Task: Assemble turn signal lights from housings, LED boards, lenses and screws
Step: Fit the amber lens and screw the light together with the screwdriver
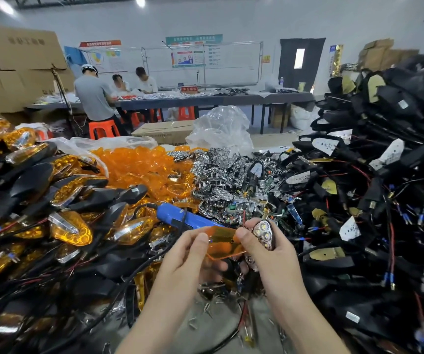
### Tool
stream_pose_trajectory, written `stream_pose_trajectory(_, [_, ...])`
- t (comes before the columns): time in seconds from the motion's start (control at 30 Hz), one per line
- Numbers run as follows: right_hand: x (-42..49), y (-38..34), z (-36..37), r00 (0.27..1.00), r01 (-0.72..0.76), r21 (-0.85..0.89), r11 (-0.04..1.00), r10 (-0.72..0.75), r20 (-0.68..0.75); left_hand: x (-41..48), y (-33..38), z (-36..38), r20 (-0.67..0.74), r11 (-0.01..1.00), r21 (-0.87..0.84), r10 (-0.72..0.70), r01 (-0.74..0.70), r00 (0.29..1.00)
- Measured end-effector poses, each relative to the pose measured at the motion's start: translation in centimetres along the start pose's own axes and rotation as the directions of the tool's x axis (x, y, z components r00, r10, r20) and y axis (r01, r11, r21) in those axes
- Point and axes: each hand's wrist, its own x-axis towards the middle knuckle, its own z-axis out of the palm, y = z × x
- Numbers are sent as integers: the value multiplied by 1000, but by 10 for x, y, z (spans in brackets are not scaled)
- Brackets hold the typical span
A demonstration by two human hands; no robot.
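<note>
Progress: mid-unit, lens-fitting stage by the look of it. Left hand (193,254) pinches one orange lens (225,241) between thumb and fingers. Right hand (272,254) is curled round a chrome LED reflector unit (263,232), three emitters facing up, with its thumb pressing the lens's right end. Lens and unit touch at that end, but the lens is not seated yet. Cannot tell whether the unit already sits in a housing: there is something dark under the hands, but it is not clear.

Done so far, judging by stock: a large heap of finished lights (70,226) on the left, amber lenses on black bodies with wires trailing.

Left to do:
- seat this lens, then screw it. The blue screwdriver (180,218) lies untouched just beyond the hands.
- big backlog: lens pile (142,164) centre-left, reflector pile (218,169) centre, black housings (359,175) stacked high on the right, many showing bare white or gold boards.

Small loose parts lie scattered on the bench under the wrists, too small to tell if they are screws.

Estimate: the batch is well short of finished, with the raw stock looking at least as large as the finished heap.
</note>
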Motion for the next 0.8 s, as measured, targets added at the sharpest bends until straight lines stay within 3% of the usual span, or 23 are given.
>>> stream_pose_trajectory(0.13, [2,2,-1,1000,15,2,1000,-15,-13,-3,-1,-13,159,928,-285,-200,239,967])
stream_pose_trajectory(0.33, [3,-1,-4,992,83,-182,980,-64,110,-4,4,-20,312,862,-306,-312,405,898])
stream_pose_trajectory(0.43, [3,-1,-4,994,65,-157,985,-50,101,-5,2,-25,390,821,-371,-286,434,875])
stream_pose_trajectory(0.5, [3,-2,-3,998,-34,-6,999,34,61,-5,0,-27,413,799,-443,-220,406,884])
stream_pose_trajectory(0.57, [6,-4,-2,987,-163,274,948,154,51,-4,-4,-24,323,838,-462,-146,291,935])
stream_pose_trajectory(0.67, [9,-7,-2,973,-227,468,854,222,67,-3,-9,-15,97,977,-198,-56,75,994])
stream_pose_trajectory(0.73, [10,-6,-1,971,-232,500,834,225,76,-6,-10,-7,90,1000,21,20,-22,996])
stream_pose_trajectory(0.8, [9,-5,0,974,-221,504,835,218,67,-9,-13,-1,110,994,81,68,-77,992])
